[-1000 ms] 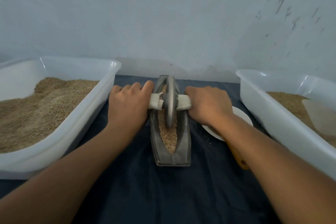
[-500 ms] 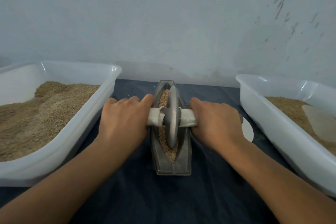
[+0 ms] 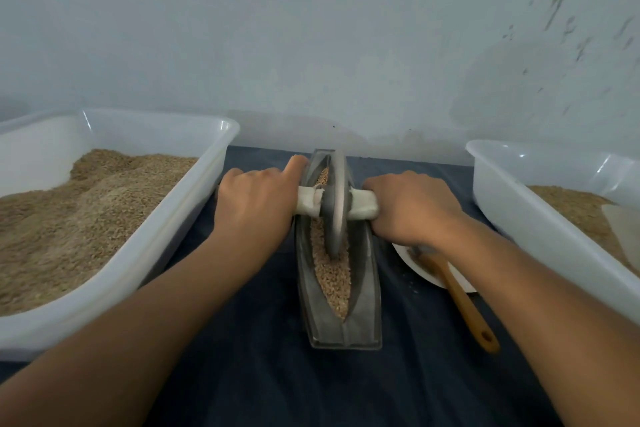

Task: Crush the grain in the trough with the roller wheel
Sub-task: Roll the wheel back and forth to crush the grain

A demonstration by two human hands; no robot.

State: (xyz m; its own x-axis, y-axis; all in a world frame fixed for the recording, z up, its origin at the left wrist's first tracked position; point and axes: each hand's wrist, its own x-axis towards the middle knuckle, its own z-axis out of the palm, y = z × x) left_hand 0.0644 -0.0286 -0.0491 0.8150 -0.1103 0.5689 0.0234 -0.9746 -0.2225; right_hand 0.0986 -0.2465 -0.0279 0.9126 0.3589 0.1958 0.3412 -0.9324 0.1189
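Observation:
A grey boat-shaped metal trough [image 3: 363, 305] lies lengthwise on the dark cloth, with tan grain [image 3: 334, 282] along its groove. A grey roller wheel [image 3: 335, 204] stands upright in the groove, over its far half. A white-wrapped axle runs through the wheel. My left hand [image 3: 256, 204] grips the axle's left end. My right hand [image 3: 412, 206] grips its right end. Both sets of fingers are curled under and hidden.
A white tub [image 3: 145, 253] heaped with grain stands at the left. Another white tub [image 3: 540, 236] with grain and a pale scoop [image 3: 623, 229] stands at the right. A white plate [image 3: 426, 270] with a wooden spoon [image 3: 464, 305] lies under my right forearm. A wall rises close behind.
The wheel rolled toward me half a second ago and has now rolled back toward the trough's far end. Both hands went with it, and the plate and spoon show again.

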